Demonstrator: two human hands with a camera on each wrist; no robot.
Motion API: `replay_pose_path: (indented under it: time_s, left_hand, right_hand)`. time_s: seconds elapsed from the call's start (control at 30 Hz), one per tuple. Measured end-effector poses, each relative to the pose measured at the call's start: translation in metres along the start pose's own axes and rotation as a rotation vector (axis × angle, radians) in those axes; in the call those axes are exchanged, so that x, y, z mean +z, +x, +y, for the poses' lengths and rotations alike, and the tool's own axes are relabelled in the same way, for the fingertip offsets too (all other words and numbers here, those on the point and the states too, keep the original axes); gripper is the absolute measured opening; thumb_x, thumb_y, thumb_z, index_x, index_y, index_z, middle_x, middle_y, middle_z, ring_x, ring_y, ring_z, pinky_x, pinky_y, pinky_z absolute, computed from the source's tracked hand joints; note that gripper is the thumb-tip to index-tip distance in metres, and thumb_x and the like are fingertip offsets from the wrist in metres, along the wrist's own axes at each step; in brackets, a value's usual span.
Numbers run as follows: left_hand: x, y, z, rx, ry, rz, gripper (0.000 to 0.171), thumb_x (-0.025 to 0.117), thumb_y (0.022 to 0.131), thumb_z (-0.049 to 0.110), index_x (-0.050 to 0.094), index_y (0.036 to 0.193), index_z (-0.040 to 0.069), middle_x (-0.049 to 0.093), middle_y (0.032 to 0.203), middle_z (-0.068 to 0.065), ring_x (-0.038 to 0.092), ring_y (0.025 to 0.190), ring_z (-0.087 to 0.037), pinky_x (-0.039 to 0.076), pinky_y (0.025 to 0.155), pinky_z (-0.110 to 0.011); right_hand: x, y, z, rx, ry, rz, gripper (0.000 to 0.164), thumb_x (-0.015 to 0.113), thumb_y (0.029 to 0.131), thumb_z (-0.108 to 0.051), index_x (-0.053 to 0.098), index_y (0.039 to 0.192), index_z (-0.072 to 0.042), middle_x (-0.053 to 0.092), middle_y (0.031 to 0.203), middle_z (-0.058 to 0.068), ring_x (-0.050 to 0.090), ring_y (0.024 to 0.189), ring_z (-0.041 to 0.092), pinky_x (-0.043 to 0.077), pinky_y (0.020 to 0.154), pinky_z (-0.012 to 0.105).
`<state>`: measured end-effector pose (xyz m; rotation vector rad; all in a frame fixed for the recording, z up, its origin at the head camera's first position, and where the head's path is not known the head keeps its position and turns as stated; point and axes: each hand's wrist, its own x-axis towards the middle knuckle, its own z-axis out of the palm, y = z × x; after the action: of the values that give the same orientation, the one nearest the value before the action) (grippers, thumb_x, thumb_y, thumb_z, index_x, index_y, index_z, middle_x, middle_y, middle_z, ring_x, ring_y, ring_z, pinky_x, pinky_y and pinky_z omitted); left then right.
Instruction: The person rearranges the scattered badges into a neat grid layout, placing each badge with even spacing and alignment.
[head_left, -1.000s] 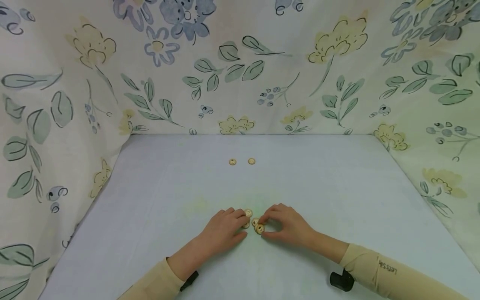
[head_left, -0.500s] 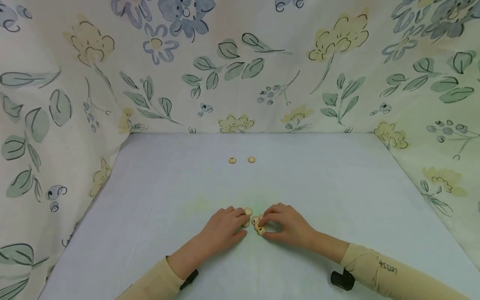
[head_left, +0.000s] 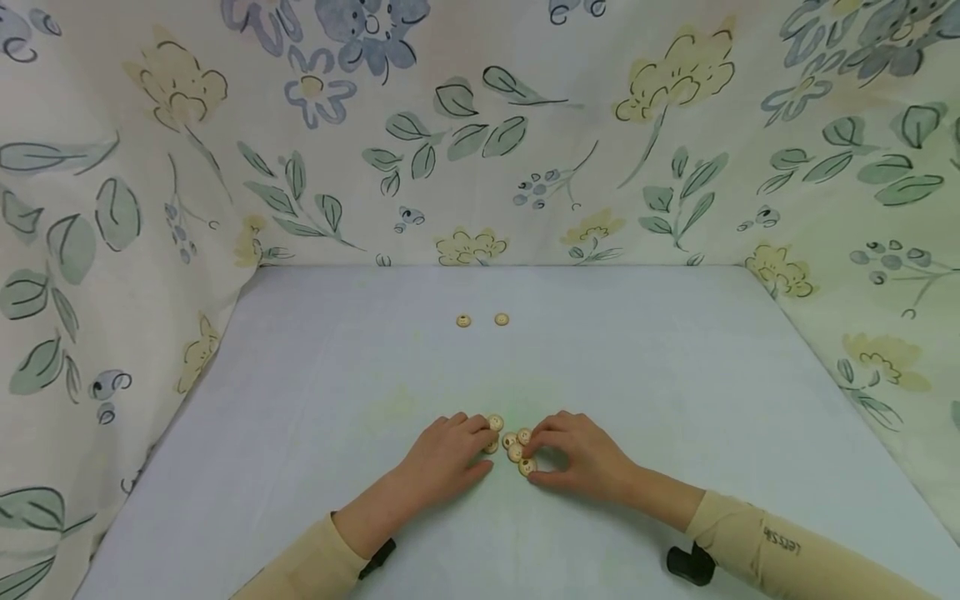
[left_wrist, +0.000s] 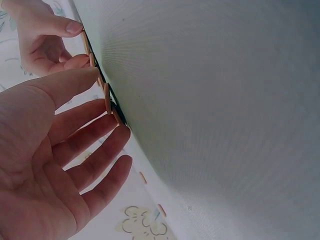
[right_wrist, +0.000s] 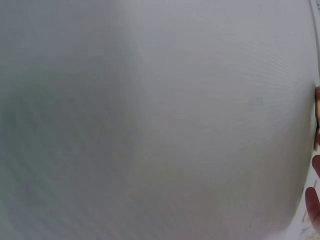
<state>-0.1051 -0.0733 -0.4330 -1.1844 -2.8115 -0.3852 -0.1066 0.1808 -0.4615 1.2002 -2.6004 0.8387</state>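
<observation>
Several round wooden buttons lie clustered between my hands in the head view. My left hand rests at the left of the cluster, its fingertips on an upper button and a lower button. In the left wrist view its fingers are loosely spread, thumb apart. My right hand pinches the front wooden button between thumb and fingers. Beside it lie a middle button, a left button and a back button. The right wrist view catches only fingertips at its right edge.
Farther back on the white table lie two more wooden buttons, a left one and a right one. Floral curtains stand behind and at both sides. A black device sits below the right forearm.
My right hand has drawn the front button slightly toward me and to the right, so the overlapping buttons have spread apart and a back one shows. My left hand stays in place.
</observation>
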Motion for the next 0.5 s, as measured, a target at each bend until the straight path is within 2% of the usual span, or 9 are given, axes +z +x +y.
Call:
replay_pose_path:
  time_s: [0.33, 0.5]
  left_hand:
    - [0.0000, -0.0008, 0.0004, -0.001, 0.009, 0.000, 0.027, 0.073, 0.088, 0.026, 0.069, 0.112, 0.015, 0.062, 0.104, 0.004, 0.055, 0.085, -0.015, 0.043, 0.067, -0.028]
    - [0.0001, -0.0010, 0.0004, -0.001, 0.006, 0.001, 0.028, 0.073, 0.088, 0.026, 0.069, 0.113, 0.014, 0.062, 0.105, 0.004, 0.055, 0.086, -0.015, 0.043, 0.068, -0.028]
  right_hand:
    - [0.0028, -0.0032, -0.0001, 0.035, 0.000, 0.024, 0.022, 0.083, 0.077, -0.033, 0.070, 0.094, -0.030, 0.063, 0.100, -0.018, 0.056, 0.093, 0.005, 0.043, 0.075, 0.031]
    - [0.0038, -0.0029, -0.0002, 0.002, -0.035, 0.046, 0.021, 0.083, 0.075, -0.032, 0.072, 0.092, -0.028, 0.063, 0.098, -0.018, 0.056, 0.092, 0.004, 0.043, 0.076, 0.031]
